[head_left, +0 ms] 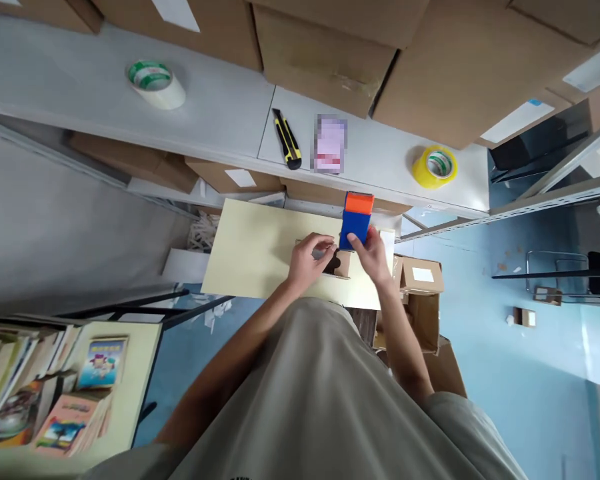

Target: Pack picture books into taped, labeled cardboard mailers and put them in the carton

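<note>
My right hand [375, 257] grips a flat blue and orange packet [356, 223], thumb across its blue lower part and the orange end pointing away from me. To its left, my left hand [307, 261] is over a small open cardboard box [343, 265] on the pale yellow table [250, 247]. Its fingers are curled and drawn toward the thumb; whatever may be between the tips is hidden. A dark shape shows inside the small box, partly covered by this hand.
On the grey shelf [220, 100] beyond the table are clear tape [167, 92], a box cutter [287, 140], a blurred-out pink item [330, 143] and yellow tape [435, 167]. Large cartons [325, 53] stand behind. Open cartons [423, 313] are at right, books [60, 427] at lower left.
</note>
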A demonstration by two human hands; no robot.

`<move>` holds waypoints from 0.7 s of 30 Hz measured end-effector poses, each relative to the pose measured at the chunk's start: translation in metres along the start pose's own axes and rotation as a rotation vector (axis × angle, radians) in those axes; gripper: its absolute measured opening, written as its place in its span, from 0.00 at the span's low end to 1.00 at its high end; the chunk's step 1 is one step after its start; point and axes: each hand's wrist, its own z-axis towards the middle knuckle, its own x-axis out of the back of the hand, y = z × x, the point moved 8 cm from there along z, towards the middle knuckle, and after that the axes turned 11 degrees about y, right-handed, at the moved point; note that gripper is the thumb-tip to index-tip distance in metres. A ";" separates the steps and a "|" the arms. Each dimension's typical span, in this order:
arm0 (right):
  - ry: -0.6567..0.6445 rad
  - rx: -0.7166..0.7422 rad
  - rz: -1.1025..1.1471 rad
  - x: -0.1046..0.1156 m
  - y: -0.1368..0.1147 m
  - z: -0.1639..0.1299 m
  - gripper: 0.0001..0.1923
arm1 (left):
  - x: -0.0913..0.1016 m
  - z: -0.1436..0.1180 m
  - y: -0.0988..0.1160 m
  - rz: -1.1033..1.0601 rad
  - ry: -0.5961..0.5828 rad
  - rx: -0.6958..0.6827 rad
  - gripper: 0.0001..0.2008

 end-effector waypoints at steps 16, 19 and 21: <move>-0.126 -0.127 0.006 -0.073 0.011 -0.064 0.41 | 0.061 -0.031 -0.046 -0.123 -0.155 0.206 0.15; -0.233 -0.112 -0.057 -0.078 0.004 -0.074 0.39 | 0.084 -0.022 -0.067 -0.193 -0.093 0.341 0.24; -0.284 -0.091 -0.102 -0.079 -0.004 -0.081 0.37 | 0.094 -0.017 -0.080 -0.234 -0.116 0.405 0.29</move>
